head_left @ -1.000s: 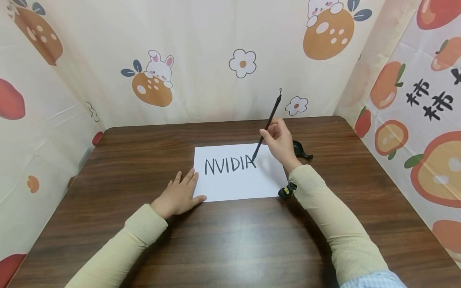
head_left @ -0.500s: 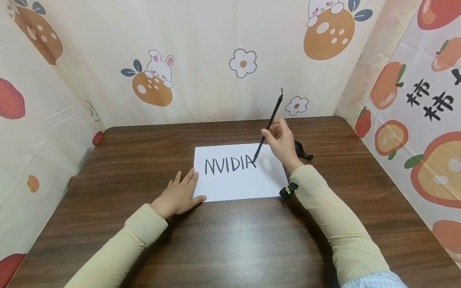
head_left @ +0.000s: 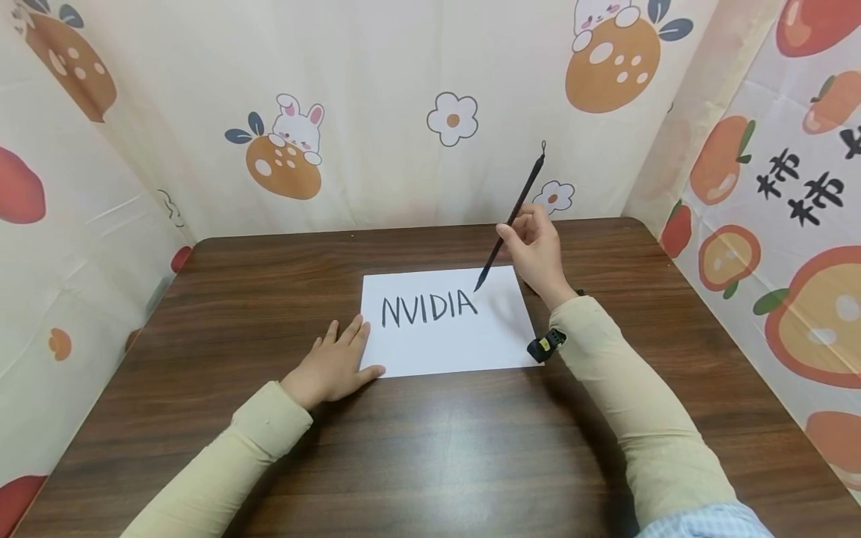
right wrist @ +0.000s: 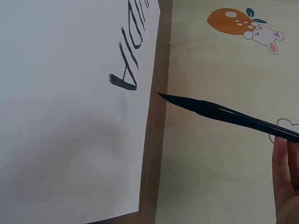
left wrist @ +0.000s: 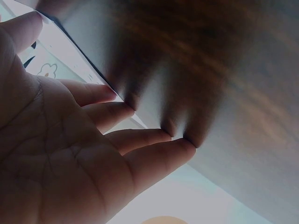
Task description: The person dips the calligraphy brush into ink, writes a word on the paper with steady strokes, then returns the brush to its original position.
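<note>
A white sheet of paper (head_left: 444, 347) lies on the table and bears the brushed black letters NVIDIA (head_left: 430, 308). My right hand (head_left: 538, 252) pinches a black writing brush (head_left: 513, 215) by its handle, tilted up to the right. In the right wrist view the dark pointed tip of the brush (right wrist: 180, 101) shows apart from the letters, raised off the paper. My left hand (head_left: 332, 368) lies flat at the sheet's left edge, fingers spread and thumb over the lower left corner. In the left wrist view its straight fingertips (left wrist: 189, 148) touch down.
The brown wooden table (head_left: 430, 456) extends on every side of the sheet. A black object (head_left: 581, 292) is almost wholly hidden behind my right wrist. Near the sheet's lower right corner hangs a small black wrist camera (head_left: 546, 345). Printed curtains (head_left: 383, 67) enclose the back and sides.
My right hand has risen with the brush, up and to the right, and the brush tip has left the last letter A. My left hand stays in place.
</note>
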A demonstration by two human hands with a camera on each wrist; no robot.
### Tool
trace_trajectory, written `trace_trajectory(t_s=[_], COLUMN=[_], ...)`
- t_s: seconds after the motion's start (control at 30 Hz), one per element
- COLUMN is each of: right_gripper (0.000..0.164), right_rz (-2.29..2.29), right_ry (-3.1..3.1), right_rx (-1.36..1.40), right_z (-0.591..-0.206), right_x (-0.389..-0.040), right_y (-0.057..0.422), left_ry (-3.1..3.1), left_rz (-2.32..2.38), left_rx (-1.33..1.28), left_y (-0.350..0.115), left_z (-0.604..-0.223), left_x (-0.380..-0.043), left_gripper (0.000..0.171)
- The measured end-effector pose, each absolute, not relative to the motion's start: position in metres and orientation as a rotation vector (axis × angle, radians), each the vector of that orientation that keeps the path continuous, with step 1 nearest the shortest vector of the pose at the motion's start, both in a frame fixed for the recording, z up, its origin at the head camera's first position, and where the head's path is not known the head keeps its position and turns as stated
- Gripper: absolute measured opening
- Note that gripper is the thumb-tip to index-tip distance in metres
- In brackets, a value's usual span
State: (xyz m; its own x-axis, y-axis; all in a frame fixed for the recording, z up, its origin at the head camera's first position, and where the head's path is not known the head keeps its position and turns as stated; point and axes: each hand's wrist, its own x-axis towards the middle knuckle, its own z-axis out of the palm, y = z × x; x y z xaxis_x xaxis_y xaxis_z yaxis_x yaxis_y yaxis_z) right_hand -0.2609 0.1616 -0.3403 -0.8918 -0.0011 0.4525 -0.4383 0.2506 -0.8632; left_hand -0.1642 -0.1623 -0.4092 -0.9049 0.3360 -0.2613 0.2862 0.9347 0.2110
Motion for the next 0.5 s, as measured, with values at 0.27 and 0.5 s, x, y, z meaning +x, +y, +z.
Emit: trace_trajectory(t_s=[0.27, 0.5], right_gripper=[0.023, 0.024], right_rz=[1.728, 1.84], right_ry=[-2.121, -2.079], right_rx=[0.419, 0.407], right_z=[-0.34, -0.34], right_x=[-0.272, -0.283], right_y=[0.174, 0.196], left_ry=[2.794, 2.792], left_rz=[0.248, 0.252], left_rx=[0.462, 0.457], left_y=[-0.163, -0.162], left_z=[-0.408, -0.407], left_x=[-0.164, -0.163], left_gripper=[0.085, 0.084])
